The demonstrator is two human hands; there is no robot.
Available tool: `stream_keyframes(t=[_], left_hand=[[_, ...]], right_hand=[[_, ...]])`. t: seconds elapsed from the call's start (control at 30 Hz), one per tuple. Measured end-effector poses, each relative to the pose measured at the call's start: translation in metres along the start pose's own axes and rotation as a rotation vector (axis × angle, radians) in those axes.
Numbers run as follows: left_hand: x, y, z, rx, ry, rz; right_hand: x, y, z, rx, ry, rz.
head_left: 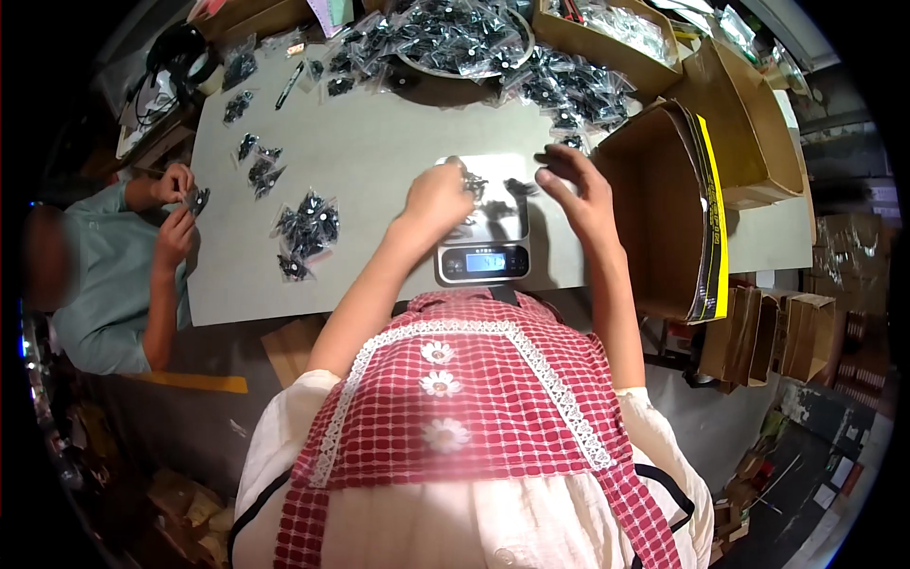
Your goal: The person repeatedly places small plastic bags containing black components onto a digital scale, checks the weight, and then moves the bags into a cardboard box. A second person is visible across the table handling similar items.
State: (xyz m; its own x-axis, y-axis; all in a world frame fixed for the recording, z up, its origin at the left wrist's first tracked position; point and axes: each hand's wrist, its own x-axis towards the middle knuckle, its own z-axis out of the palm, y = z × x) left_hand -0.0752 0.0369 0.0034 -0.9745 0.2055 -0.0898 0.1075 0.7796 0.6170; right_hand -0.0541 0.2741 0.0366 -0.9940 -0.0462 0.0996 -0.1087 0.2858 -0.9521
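Your left hand [439, 201] curls over the scale [488, 233], at blurred dark pieces [476, 185]; grip unclear. Right hand [583, 197] spreads half-open beside the plate, seemingly empty. Display faces you, presumably for reading; bagged heap [460, 36] lies beyond on the counter [379, 142].

A pale grey table [370, 142] is stretching across the workroom, its middle catching bright light. Grey floor [223, 408] is showing below the table's front edge. To the right, brown cartons [848, 256] are standing stacked, while the lower left is lying in shadow.
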Motion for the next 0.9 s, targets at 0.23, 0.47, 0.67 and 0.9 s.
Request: stream_keyframes(t=[0.23, 0.47, 0.67, 0.9], left_hand=[[-0.037, -0.087, -0.062, -1.563, -0.509, -0.266], [-0.072, -0.097, -0.058, -2.129, -0.311, -0.359], [-0.066, -0.081, -0.053, -1.719, -0.341, -0.363], [-0.038, -0.013, -0.039, -0.967, -0.149, -0.118]], right_hand=[[0.09, 0.082, -0.013, -0.903, 0.285, 0.007], [0.075, 0.082, -0.009, -0.622, 0.201, 0.12], [0.032, 0.042, -0.037, 0.366, 0.274, 0.235], [-0.002, -0.003, -0.057, 0.374, 0.35, 0.075]])
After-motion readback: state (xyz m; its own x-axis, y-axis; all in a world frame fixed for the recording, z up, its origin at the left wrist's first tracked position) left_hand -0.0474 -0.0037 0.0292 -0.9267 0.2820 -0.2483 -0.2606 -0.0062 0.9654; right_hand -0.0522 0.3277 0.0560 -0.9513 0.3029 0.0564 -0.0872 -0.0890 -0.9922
